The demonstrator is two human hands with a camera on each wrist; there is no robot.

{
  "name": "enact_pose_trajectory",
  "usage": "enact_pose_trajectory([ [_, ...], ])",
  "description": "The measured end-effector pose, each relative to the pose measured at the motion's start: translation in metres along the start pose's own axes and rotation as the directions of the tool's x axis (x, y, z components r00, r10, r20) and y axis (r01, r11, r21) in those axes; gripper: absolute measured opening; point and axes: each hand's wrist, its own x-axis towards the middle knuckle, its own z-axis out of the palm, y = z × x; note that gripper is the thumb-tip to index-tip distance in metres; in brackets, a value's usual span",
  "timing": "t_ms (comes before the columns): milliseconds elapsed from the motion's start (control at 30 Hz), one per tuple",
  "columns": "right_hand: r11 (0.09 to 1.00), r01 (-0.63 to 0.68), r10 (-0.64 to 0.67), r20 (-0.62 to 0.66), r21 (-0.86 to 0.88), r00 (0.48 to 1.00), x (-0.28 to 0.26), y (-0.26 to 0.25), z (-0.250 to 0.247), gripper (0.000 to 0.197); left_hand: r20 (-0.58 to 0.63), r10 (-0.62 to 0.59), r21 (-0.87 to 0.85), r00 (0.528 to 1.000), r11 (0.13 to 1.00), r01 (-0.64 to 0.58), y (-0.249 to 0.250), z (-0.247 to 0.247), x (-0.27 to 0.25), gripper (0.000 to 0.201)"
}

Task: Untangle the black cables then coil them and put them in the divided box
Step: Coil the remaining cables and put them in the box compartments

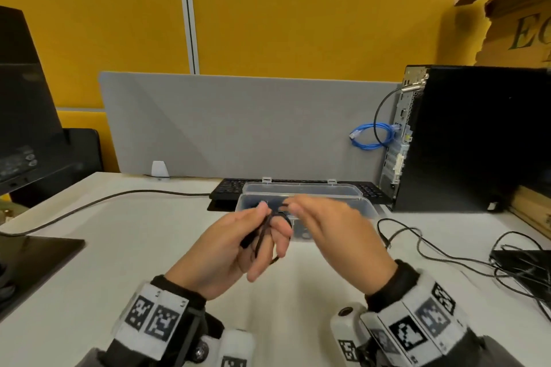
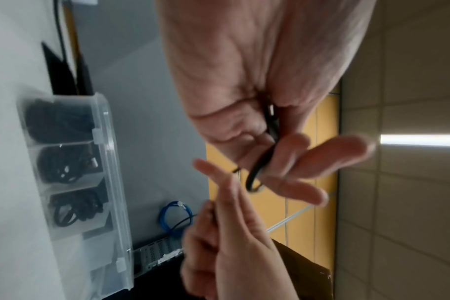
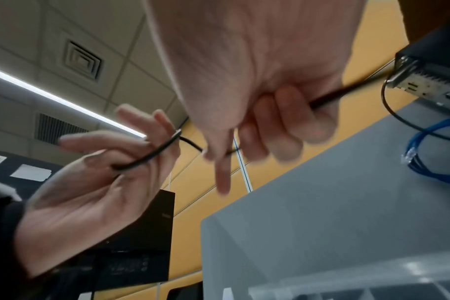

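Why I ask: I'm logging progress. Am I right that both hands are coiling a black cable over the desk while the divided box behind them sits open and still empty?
Not quite: the box isn't empty. The left wrist view shows black coils in three of its compartments. The rest holds: the left hand and right hand both hold the black cable over the desk, and the box is open.

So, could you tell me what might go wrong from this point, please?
The coil of black cable is held only loosely around the left hand fingers, so loops could slip off and spring open. Three compartments of the divided box already hold cables, so this one could snag on them going in.
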Motion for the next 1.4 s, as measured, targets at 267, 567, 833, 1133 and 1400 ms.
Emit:
enact_pose_trajectory([
  [267, 0.985, 0.073, -0.127, 0.369, 0.157, 0.921, -0.001, -0.013, 0.002, 0.029, -0.123, 0.006, 0.467, 0.992, 0.883, 0.053, -0.016, -0.009, 0.007, 0.036],
  [567, 0.935, -0.354, 0.351, -0.105, -0.01, 0.931, -0.005, 0.09, -0.072, 0.047, -0.467, 0.087, -0.014, 0.88, 0.994, -0.105, 0.003, -0.034, 0.003, 0.038],
  [833, 0.614, -0.655, 0.656, -0.177, -0.44, 0.734, -0.022, 0.129, -0.073, 0.064, -0.637, 0.082, -0.166, 0.767, 0.956, -0.24, -0.001, -0.045, 0.002, 0.039],
  [1133, 0.975, -0.064, 0.013, 0.233, 0.211, 0.972, 0.006, 0.005, -0.019, 0.032, -0.299, -0.094, -0.217, 0.95, 0.976, 0.029, -0.009, 0.003, 0.005, 0.042],
  [1400, 0.981, 0.04, -0.134, 0.505, 0.192, 0.853, -0.002, -0.011, 0.009, 0.028, -0.418, 0.051, -0.154, 0.907, 0.98, -0.126, -0.017, -0.013, 0.013, 0.04],
])
